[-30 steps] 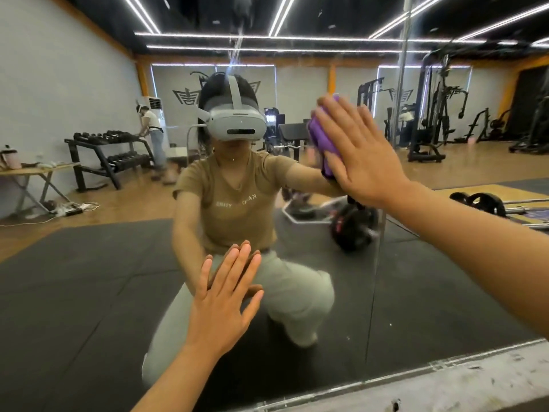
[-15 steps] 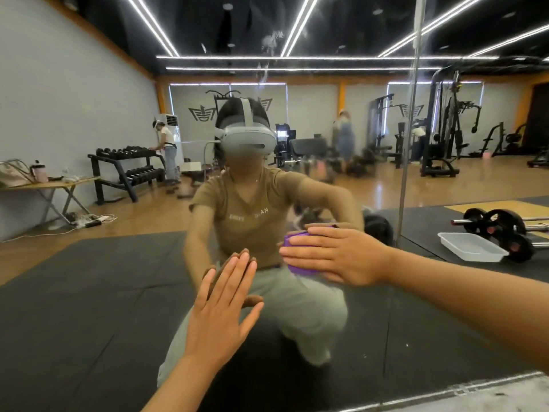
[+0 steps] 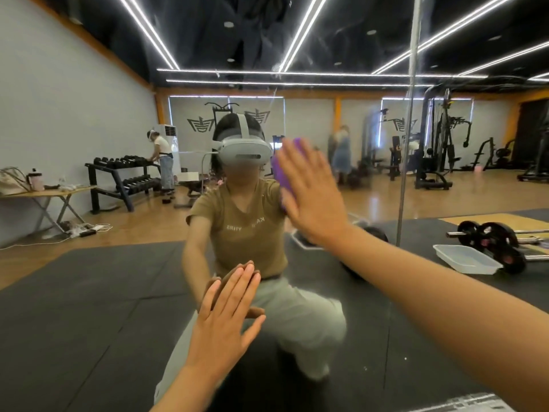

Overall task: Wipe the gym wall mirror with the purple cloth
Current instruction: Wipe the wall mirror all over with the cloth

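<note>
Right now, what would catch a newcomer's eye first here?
The right hand presses a purple cloth flat against the big wall mirror, up near the middle. Lower down, the left hand rests open on the glass, meeting its own reflection. A vertical seam splits the mirror on the right.

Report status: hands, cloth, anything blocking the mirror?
Right hand flat, pressing purple cloth on mirror. Left hand flat on glass, lower. Nothing blocking.

The right hand (image 3: 309, 191) hides most of the purple cloth (image 3: 280, 173).
</note>
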Available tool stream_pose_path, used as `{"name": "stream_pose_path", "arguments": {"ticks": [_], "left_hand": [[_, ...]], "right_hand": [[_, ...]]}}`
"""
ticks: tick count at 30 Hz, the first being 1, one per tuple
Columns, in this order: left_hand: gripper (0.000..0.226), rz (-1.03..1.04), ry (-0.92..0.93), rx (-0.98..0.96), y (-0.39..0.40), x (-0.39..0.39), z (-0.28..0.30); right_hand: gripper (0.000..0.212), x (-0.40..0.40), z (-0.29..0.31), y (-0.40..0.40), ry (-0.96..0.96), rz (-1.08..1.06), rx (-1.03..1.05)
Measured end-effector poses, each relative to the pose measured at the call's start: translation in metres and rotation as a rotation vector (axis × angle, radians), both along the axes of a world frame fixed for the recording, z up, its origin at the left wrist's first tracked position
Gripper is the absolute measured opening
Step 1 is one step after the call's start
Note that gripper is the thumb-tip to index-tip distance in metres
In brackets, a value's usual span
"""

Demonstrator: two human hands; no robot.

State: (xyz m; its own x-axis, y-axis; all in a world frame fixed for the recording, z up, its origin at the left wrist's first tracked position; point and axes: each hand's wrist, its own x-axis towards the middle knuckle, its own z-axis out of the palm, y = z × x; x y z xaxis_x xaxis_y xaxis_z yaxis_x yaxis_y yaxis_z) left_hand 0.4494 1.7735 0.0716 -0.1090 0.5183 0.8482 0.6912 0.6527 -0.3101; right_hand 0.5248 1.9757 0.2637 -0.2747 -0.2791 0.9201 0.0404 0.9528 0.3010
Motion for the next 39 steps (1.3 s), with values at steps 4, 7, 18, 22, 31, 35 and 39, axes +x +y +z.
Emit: {"name": "stream_pose_path", "arguments": {"ticks": [4, 7, 18, 22, 31, 35, 39], "left_hand": [[0.076, -0.009, 0.002, -0.002, -0.001, 0.0, -0.001], [0.072, -0.022, -0.003, -0.02, -0.005, 0.001, 0.001], [0.046, -0.143, 0.008, 0.032, -0.026, 0.011, 0.068], [0.044, -0.123, 0.017, 0.005, -0.031, 0.018, 0.119], [0.043, -0.027, -0.181, -0.1, -0.05, 0.035, 0.238], [0.041, -0.008, -0.291, -0.163, -0.064, 0.044, 0.299], [0.038, 0.007, -0.349, -0.188, -0.083, 0.055, 0.367]], "right_hand": [[0.06, -0.006, -0.031, -0.005, -0.212, -0.002, 0.47], [0.06, -0.005, -0.036, 0.001, -0.264, 0.026, 0.549], [0.042, 0.003, -0.023, 0.001, -0.335, 0.341, 0.44], [0.044, 0.009, 0.006, 0.003, -0.36, 0.378, 0.371], [0.078, 0.024, 0.091, -0.001, -0.595, 0.386, 0.278], [0.08, 0.031, 0.142, -0.004, -0.744, 0.378, 0.227], [0.062, 0.041, 0.204, -0.013, -0.784, 0.348, 0.168]]}}
